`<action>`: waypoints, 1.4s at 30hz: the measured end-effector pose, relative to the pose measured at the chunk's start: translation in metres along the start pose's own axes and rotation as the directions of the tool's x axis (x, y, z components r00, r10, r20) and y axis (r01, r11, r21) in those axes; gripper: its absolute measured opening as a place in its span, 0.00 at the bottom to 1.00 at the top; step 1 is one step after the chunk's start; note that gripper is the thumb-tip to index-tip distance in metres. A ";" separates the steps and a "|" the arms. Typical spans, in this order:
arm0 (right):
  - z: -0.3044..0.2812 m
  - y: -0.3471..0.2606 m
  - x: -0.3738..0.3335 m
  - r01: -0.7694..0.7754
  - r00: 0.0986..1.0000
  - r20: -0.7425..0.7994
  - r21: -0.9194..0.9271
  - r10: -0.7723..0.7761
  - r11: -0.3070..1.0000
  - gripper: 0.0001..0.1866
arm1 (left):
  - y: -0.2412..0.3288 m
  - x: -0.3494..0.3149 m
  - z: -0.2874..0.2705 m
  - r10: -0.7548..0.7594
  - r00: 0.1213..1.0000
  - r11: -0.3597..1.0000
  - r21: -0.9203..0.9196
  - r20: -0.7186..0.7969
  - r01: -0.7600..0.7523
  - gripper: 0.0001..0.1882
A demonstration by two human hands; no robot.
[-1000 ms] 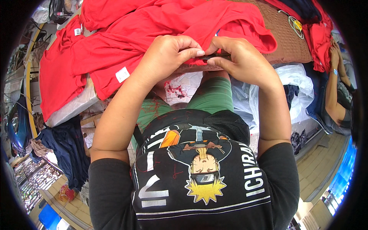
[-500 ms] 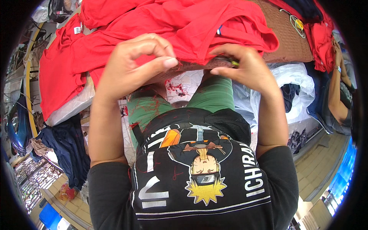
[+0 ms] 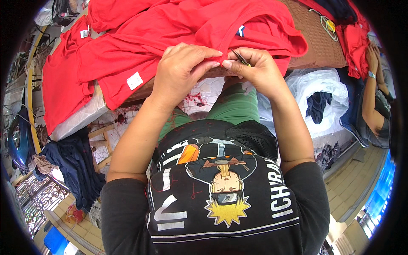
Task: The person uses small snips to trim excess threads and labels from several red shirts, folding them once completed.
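Red garments (image 3: 170, 25) lie spread over the work surface in front of me. My left hand (image 3: 180, 70) is closed, its thumb and fingertips pinching the edge of the nearest red garment. Close beside it, my right hand (image 3: 261, 72) holds small dark thread snips (image 3: 241, 58), their blades pointing up and left. The right thumb and fingertips are at the same bit of red edge, almost meeting the left ones. Whether the right fingers also grip the cloth is hard to tell. A white label (image 3: 134, 81) shows on the red cloth left of my left hand.
A brown quilted pad (image 3: 318, 46) shows at the right of the surface, with a pale cord loop (image 3: 329, 26). Below it sits a white plastic bag (image 3: 333, 80) with dark cloth. Another person's arm (image 3: 372, 100) is at far right. Navy cloth (image 3: 74, 161) hangs at left.
My hands were apart with nothing visible between them; they have come together at the red edge, the left moving right. The snips' blades now show, and the white label by my left hand is uncovered.
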State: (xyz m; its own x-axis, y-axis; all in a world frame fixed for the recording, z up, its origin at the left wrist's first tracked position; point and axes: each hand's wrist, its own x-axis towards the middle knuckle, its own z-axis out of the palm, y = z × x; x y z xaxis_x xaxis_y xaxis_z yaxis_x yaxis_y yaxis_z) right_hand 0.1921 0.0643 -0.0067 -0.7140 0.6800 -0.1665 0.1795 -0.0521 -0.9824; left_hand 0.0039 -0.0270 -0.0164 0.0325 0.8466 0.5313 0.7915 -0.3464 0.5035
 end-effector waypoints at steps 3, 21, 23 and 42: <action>0.000 -0.002 0.000 -0.056 0.998 0.004 -0.083 0.057 0.995 0.08 | -0.001 0.001 0.000 0.004 1.000 0.999 -0.033 -0.026 -0.005 0.10; -0.004 -0.019 -0.008 0.410 0.855 -0.054 -0.538 -0.515 0.737 0.13 | 0.008 0.008 0.001 -0.267 0.963 0.941 -0.206 0.039 0.269 0.08; -0.010 -0.029 -0.012 0.430 0.846 0.045 -0.647 -0.532 0.630 0.13 | 0.010 0.009 -0.002 -0.258 0.964 0.949 -0.168 0.071 0.266 0.08; -0.018 -0.035 -0.019 0.383 0.849 0.017 -0.708 -0.528 0.594 0.13 | 0.006 0.020 -0.087 0.062 0.972 0.769 -0.631 0.228 0.099 0.29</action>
State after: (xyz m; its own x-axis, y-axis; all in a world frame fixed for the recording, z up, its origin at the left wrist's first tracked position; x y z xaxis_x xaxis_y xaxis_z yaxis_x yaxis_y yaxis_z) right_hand 0.2117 0.0669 0.0320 -0.7127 0.5925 0.3756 0.3120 0.7472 -0.5868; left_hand -0.0441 -0.0471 0.0568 0.2202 0.8933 0.3919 0.2270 -0.4377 0.8700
